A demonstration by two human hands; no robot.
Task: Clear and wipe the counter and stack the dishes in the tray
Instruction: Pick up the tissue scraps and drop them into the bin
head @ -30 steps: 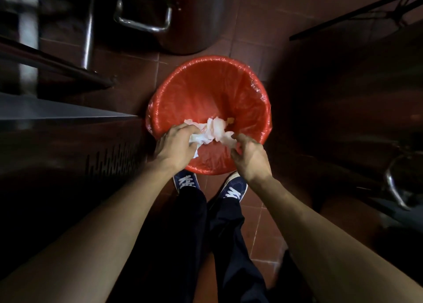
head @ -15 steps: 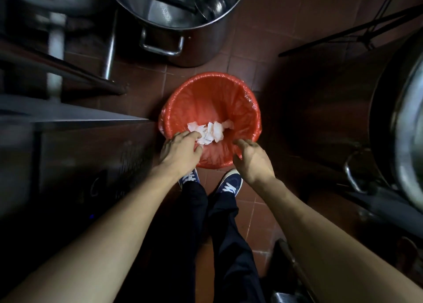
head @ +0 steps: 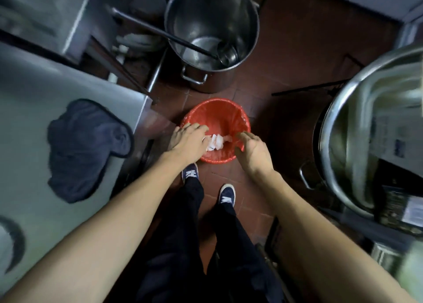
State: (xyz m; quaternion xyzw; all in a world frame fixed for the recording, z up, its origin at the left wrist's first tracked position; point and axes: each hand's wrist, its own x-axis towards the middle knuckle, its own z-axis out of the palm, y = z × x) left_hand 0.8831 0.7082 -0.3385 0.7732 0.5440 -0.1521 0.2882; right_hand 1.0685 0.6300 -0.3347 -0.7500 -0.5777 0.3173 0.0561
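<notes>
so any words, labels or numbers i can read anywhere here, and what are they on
None can be read.
White marks on the navy shoes: a logo shape, too blurred to make out.
Paper labels on the dark items beside the big steel pot at the right: blurred, unreadable.
Red bin, dark cloth: no text visible.

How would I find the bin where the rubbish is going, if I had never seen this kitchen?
Start at the tall steel stockpot standing on the red floor tiles. Just nearer the person's feet sits the red-lined bin, with both hands over it and white crumpled paper inside. It is the only bright red thing here.
</notes>
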